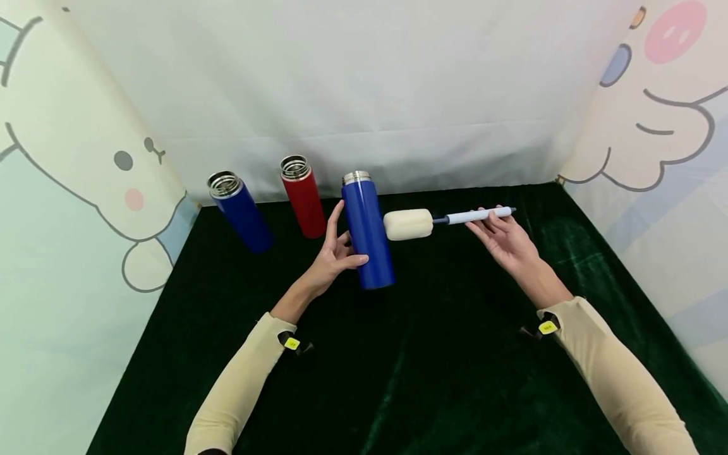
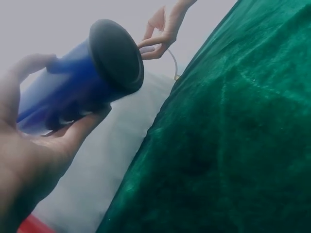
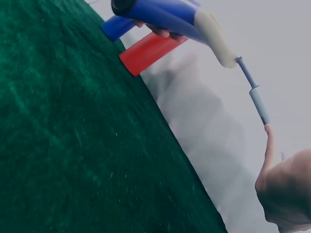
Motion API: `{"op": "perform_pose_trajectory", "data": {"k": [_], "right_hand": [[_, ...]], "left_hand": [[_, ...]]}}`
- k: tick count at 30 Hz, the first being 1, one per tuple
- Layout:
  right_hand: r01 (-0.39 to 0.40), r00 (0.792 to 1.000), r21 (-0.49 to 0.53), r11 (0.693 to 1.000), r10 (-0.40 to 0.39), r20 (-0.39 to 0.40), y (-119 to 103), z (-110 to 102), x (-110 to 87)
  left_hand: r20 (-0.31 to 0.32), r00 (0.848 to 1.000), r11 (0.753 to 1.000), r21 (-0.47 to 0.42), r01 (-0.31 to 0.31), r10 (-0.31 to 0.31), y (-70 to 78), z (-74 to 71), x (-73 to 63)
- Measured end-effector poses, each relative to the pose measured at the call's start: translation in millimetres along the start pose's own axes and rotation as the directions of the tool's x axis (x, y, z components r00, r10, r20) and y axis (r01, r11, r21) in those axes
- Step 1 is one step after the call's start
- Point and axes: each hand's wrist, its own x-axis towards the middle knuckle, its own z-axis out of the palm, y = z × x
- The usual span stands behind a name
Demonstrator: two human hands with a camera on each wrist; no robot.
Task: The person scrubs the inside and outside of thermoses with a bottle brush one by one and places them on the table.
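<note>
My left hand (image 1: pixel 335 254) grips a blue thermos bottle (image 1: pixel 368 234) around its side, lifted off the cloth and slightly tilted; its steel mouth has no lid. The bottle's dark base faces the left wrist view. My right hand (image 1: pixel 506 239) holds a bottle brush (image 1: pixel 479 215) by its pale blue handle, between thumb and fingers. The brush's cream sponge head (image 1: pixel 408 224) lies level against or just beside the bottle's right side; whether they touch I cannot tell. In the right wrist view the sponge head (image 3: pixel 214 38) overlaps the bottle.
Behind the left hand, a red thermos bottle (image 1: pixel 306 205) and another blue thermos bottle (image 1: pixel 241 215) stand without lids on the dark green velvet cloth (image 1: pixel 341 373). A white curtain (image 1: pixel 398 95) rises along the back edge, with cartoon-printed panels (image 1: pixel 74 189) at both sides.
</note>
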Motion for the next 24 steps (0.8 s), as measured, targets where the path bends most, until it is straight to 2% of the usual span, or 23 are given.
{"op": "perform_pose_trajectory", "data": {"k": [6,13,19,24], "right_hand": [[0.032,0.999,-0.094,0.995,-0.030,0.023,-1,-1,-7.3],[0.034,0.998,-0.193,0.981,-0.042,-0.039,-2,-2,-13.3],[0.054,0.997,-0.213,0.975,-0.063,-0.039,-6,-6,-20.0],[0.136,0.990,-0.224,0.965,-0.124,0.064,-8,-4,-29.6]], "left_hand": [[-0.053,0.997,0.998,0.038,-0.045,0.047,3.1,0.8,4.6],[-0.114,0.993,0.999,0.042,-0.028,0.033,7.0,-1.9,8.1],[-0.155,0.988,0.999,0.036,0.016,-0.010,9.6,-0.9,12.2],[-0.192,0.977,0.995,-0.047,0.087,-0.094,8.6,2.6,15.3]]}}
